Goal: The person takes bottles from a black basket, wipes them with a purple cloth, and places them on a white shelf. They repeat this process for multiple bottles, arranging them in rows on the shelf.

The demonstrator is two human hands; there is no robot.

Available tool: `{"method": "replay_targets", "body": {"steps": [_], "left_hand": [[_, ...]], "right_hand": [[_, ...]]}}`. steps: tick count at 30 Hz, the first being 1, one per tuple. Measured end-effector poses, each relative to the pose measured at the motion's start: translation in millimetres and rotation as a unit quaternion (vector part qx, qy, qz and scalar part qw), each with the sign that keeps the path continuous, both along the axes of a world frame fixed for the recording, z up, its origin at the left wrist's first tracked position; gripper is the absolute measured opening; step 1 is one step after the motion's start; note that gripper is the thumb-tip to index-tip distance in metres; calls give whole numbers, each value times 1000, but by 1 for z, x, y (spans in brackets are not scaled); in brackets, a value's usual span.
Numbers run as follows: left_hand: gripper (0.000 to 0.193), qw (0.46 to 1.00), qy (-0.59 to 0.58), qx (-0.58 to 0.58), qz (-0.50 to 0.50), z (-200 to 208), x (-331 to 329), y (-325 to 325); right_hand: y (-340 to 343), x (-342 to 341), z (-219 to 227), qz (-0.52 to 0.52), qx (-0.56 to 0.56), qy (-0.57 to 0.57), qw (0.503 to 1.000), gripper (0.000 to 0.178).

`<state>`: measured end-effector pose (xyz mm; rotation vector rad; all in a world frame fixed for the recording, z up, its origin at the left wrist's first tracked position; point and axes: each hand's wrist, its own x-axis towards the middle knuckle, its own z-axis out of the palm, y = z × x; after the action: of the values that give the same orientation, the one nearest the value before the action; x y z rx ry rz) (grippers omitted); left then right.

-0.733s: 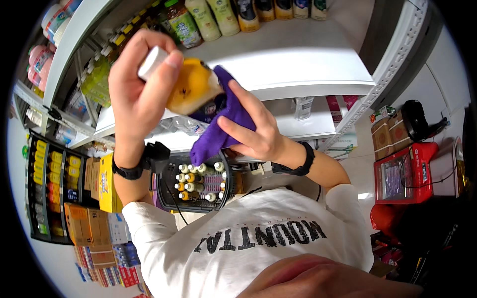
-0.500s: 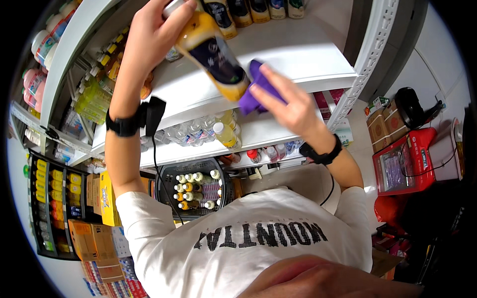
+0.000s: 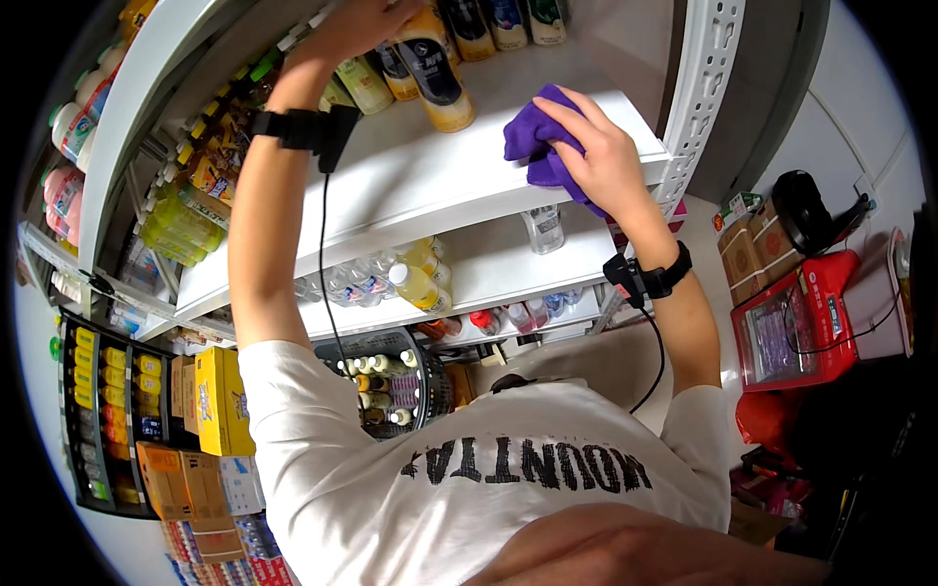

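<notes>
My left hand (image 3: 354,31) is at the top edge, its fingers closed at the upper end of a yellow drink bottle (image 3: 436,76) with a dark label. The bottle's base rests on the white upper shelf (image 3: 391,181), in front of similar bottles; its cap is out of view. Bunched in my right hand (image 3: 608,156) is a purple cloth (image 3: 535,132), held over the shelf's front edge, apart from the bottle.
A dark basket (image 3: 430,376) of bottles stands below the shelves. On the lower shelf are a yellow bottle (image 3: 420,285) and a clear container (image 3: 543,230). A perforated post (image 3: 705,88) bounds the right side. Green-yellow bottles (image 3: 181,230) line the left shelf.
My left hand has brought the tilted bottle up and back, and it now stands upright on the shelf. The right hand and cloth have come away from its base, moving right.
</notes>
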<state>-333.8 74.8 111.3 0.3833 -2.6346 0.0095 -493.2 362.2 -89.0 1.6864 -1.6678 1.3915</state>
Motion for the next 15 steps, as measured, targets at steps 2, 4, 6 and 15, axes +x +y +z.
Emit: {"method": "replay_targets", "body": {"steps": [2,4,6,15], "left_hand": [[68,993,-25,-113,14,4,-3,7],[71,994,-46,-74,57,7,-9,31],[73,992,-56,-70,93,11,-11,50],[80,972,-100,-192,96,20,-62,-14]], "right_hand": [[0,-1,-1,0,0,4,1000,51],[3,-3,-1,-9,-1,3,1000,50],[2,-4,-3,-13,-5,3,1000,50],[4,-3,1,-2,10,-4,1000,50]]}}
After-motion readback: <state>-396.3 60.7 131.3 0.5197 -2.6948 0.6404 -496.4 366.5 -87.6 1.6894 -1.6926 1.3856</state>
